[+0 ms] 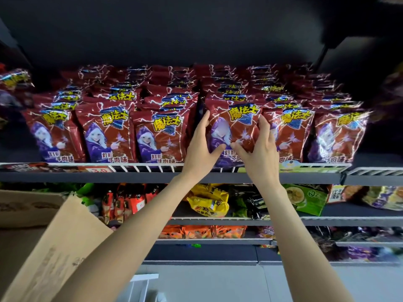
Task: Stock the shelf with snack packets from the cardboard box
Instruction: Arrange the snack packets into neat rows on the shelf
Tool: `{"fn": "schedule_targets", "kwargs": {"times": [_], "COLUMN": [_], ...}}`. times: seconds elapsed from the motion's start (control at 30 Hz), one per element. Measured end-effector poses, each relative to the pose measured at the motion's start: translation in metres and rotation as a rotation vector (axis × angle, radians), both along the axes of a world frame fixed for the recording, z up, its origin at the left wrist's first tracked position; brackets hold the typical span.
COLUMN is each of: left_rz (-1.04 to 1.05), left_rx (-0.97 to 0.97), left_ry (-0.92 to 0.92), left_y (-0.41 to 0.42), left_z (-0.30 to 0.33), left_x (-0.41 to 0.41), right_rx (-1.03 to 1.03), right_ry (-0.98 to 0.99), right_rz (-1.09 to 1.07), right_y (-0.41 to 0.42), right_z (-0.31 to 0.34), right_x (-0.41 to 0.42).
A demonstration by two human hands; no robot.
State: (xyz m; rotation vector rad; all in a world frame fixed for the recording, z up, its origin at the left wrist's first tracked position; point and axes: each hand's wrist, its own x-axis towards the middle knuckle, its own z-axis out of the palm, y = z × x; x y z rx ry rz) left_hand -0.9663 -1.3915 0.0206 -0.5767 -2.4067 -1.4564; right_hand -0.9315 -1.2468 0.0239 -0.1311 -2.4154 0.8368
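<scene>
On the lower shelves, other goods are seen: red-and-black packets [128,201] stand upright at the left, yellow packets [209,200] are piled near the middle, and a green packet [307,198] lies to their right. Further down, orange packets [202,232] are lined in a row. A red price tag [99,170] reading 3.0 is fixed to the rail. A grey floor [218,284] is visible below, with a white object [144,280] resting on it.
</scene>
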Motion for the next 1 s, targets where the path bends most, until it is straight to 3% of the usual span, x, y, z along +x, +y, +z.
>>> {"fn": "schedule_targets", "kwargs": {"times": [0.27, 0.47, 0.67, 0.73, 0.83, 0.9, 1.0], "left_rz": [0.029, 0.089, 0.083, 0.119, 0.133, 0.143, 0.161], "left_rx": [-0.022, -0.236, -0.454, -0.514, -0.518, -0.726, -1.005], "left_ry": [0.185, 0.130, 0.052, 0.131, 0.452, 0.608, 0.594], "left_y": [-0.010, -0.002, -0.013, -0.021, -0.035, -0.043, -0.047], "left_z": [0.007, -0.010, 0.007, 0.017, 0.026, 0.026, 0.028], "left_x": [-0.014, 0.010, 0.034, 0.041, 0.033, 0.014, -0.011], "right_rx": [-0.233, -0.069, -0.207, -0.238, -0.276, -0.251, -0.187], "right_ry": [0.028, -0.001, 0.055, 0.051, 0.047, 0.089, 0.100], "right_rz": [0.134, 0.085, 0.080, 0.065, 0.060, 0.072, 0.165], "right_y": [-0.014, -0.011, -0.018, -0.023, -0.028, -0.029, -0.031], "right_z": [-0.006, -0.016, -0.017, -0.019, -0.019, -0.017, -0.017], "right_x": [-0.025, -0.008, -0.015, -0.018, -0.019, -0.014, -0.009]}}
